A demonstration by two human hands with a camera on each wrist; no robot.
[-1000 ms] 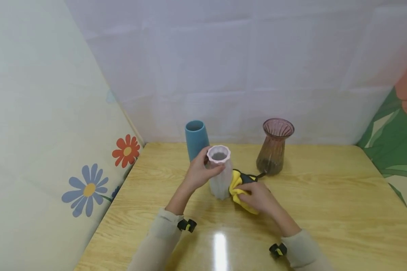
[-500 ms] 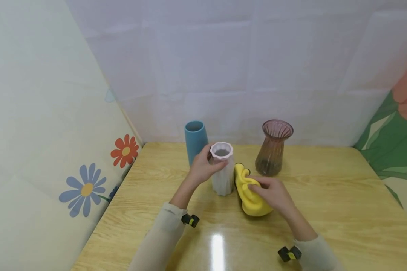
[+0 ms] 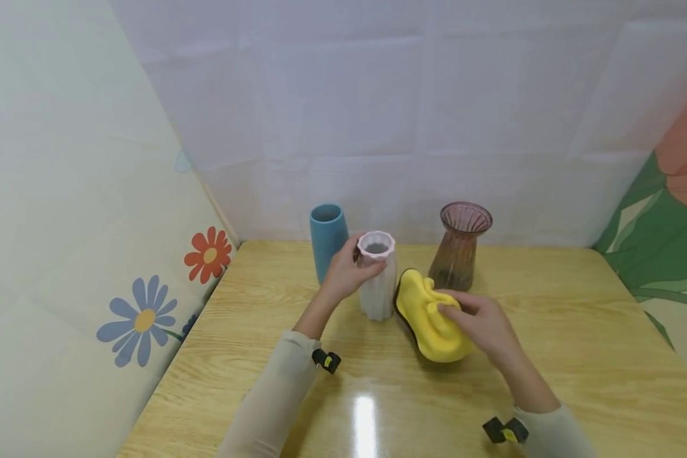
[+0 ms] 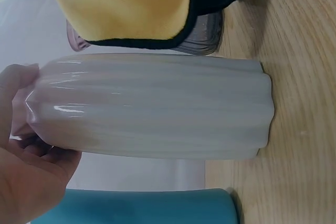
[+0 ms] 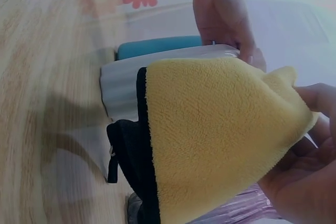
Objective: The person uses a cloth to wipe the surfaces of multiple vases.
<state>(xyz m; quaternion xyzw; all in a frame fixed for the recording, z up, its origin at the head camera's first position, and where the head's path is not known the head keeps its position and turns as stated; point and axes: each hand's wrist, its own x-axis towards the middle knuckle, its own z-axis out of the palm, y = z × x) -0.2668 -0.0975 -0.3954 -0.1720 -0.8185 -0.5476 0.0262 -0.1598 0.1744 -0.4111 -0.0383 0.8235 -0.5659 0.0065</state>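
A white fluted vase point(image 3: 378, 289) with a scalloped pinkish rim stands upright in the middle of the table. My left hand point(image 3: 346, 270) grips it around the neck, thumb in front and fingers behind; its ridged body fills the left wrist view. Just to the right, my right hand point(image 3: 483, 321) pinches a yellow cloth point(image 3: 435, 331) with a dark edge and dark underside. The fuzzy cloth point(image 5: 215, 135) hangs from the fingertips in the right wrist view, overlapping part of the white vase point(image 5: 123, 85) there.
A blue vase point(image 3: 327, 242) stands behind the left hand. Toward the back right is a purple glass vase point(image 3: 460, 248) with a flared mouth, partly behind the cloth. A wooden table point(image 3: 549, 305) meets a pale cloth backdrop point(image 3: 343, 114) at its far edge.
The right hand has lifted the cloth and drawn it rightward off the white vase's side; more yellow now shows. The left hand and white vase have shifted slightly back and right.
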